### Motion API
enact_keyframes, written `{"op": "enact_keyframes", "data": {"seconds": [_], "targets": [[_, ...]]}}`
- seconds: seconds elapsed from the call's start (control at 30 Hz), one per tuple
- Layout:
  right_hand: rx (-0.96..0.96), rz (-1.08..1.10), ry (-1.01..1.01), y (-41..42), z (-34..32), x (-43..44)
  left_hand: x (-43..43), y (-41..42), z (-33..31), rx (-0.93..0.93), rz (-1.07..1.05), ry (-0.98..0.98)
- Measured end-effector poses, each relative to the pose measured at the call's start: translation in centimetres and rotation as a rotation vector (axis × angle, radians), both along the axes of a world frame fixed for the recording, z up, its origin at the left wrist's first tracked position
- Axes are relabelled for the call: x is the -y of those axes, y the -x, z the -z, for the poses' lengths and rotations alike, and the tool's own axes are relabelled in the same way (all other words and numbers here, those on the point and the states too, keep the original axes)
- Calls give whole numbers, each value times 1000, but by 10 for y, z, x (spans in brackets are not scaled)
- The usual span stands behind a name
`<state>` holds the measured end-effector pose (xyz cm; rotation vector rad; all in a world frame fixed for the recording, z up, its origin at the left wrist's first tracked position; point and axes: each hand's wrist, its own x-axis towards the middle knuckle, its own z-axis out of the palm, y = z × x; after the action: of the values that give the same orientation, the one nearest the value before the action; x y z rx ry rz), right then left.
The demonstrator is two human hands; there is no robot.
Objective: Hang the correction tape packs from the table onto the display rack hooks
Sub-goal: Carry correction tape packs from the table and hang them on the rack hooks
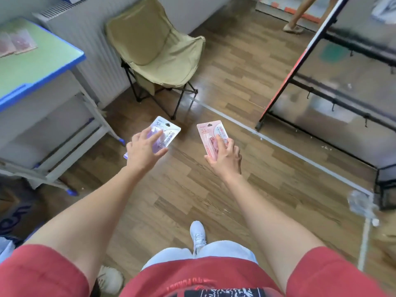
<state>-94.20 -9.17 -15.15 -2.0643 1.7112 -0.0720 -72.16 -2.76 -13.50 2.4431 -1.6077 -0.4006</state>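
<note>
- Wooden floor (pixel 192 185) lies open under both hands, which are held apart in mid-air.
- Left hand (pixel 143 151) grips a purple pack (pixel 169 130) of correction tape; right hand (pixel 227 155) pinches a pink pack (pixel 209 133).
- Counter (pixel 42 61) edge with more packs (pixel 21 42) at left, folding chair (pixel 156 52) ahead, display rack (pixel 334 101) at right.

A beige folding chair (pixel 156 50) stands at upper centre on the wood floor (pixel 214 189) — a white radiator (pixel 85 39) behind it at upper left, a white tape line (pixel 278 144) crossing the boards.

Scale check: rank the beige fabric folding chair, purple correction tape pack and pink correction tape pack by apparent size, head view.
1. beige fabric folding chair
2. purple correction tape pack, pink correction tape pack: alike, tied.
</note>
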Motion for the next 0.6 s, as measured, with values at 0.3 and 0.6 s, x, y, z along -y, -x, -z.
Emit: {"op": "enact_keyframes", "data": {"seconds": [0.3,0.6], "targets": [[-10,373,-18,128,-3,-92,-9,131,9,-34,338,-30],[-3,636,15,270,-9,-133,-1,289,-3,-38,556,-22]]}}
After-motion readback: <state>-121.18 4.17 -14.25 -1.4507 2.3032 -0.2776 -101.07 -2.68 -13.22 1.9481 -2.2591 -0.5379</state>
